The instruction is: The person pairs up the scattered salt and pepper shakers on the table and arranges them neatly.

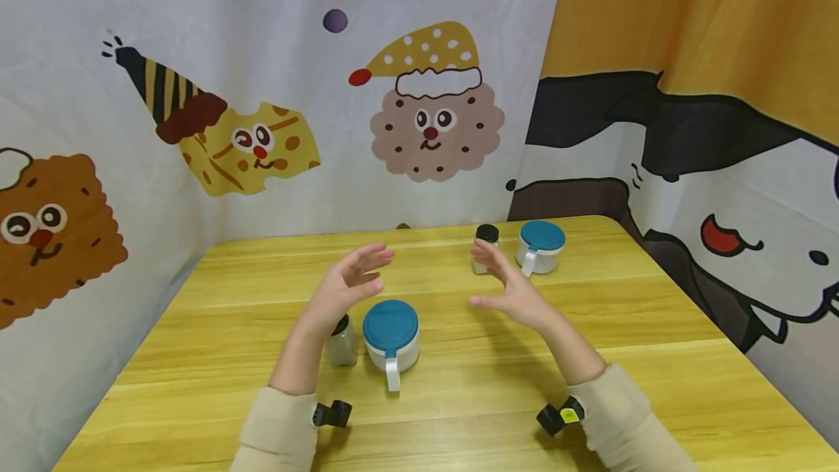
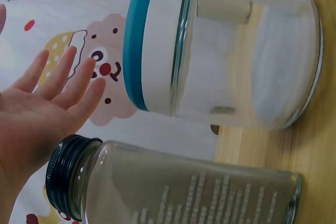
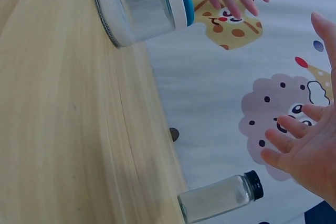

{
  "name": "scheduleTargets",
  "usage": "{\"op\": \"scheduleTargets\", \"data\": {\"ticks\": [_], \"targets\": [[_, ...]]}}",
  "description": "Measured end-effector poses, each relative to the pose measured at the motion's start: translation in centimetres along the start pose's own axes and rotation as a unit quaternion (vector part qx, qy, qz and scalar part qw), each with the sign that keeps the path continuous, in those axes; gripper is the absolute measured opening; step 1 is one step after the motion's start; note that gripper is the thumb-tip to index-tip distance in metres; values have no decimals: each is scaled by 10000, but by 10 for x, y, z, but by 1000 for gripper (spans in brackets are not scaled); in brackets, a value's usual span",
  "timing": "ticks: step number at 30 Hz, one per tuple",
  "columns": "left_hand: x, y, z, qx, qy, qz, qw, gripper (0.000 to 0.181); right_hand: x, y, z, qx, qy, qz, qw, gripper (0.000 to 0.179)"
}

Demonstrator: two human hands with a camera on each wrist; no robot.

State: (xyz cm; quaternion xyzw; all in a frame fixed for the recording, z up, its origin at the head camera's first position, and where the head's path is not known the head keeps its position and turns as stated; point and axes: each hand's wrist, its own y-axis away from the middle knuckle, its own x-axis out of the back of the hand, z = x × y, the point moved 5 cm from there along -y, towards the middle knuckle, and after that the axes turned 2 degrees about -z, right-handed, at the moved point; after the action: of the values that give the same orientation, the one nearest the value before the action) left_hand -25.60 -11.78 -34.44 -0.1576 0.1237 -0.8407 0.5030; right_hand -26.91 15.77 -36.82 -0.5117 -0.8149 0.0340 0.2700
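Both hands hover over the table with relaxed fingers, palms facing each other, holding nothing. Just beyond a blue-lidded glass jar with a white handle (image 1: 391, 333) is the left hand (image 1: 349, 284). Beside that jar stands a black-capped glass bottle (image 1: 342, 347), partly hidden by the left wrist in the head view; rows of pale print show on its side (image 2: 194, 192) in the left wrist view. My right hand (image 1: 514, 293) overlaps a second black-capped bottle (image 1: 486, 233) farther back. A second blue-lidded jar (image 1: 541, 245) stands right of that bottle.
The wooden table (image 1: 446, 414) reaches back to a white curtain (image 1: 275, 6) with cartoon food figures. On the right hangs an orange, black and white cartoon cloth (image 1: 708, 130). Small black devices are strapped at the left cuff (image 1: 333, 414) and right cuff (image 1: 560, 415).
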Motion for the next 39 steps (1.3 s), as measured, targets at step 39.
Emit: {"op": "scheduleTargets", "data": {"ticks": [39], "targets": [[-44,-21,1,51,37,18,10000,57,40,4,-7,4,-82,528,9986,82]]}}
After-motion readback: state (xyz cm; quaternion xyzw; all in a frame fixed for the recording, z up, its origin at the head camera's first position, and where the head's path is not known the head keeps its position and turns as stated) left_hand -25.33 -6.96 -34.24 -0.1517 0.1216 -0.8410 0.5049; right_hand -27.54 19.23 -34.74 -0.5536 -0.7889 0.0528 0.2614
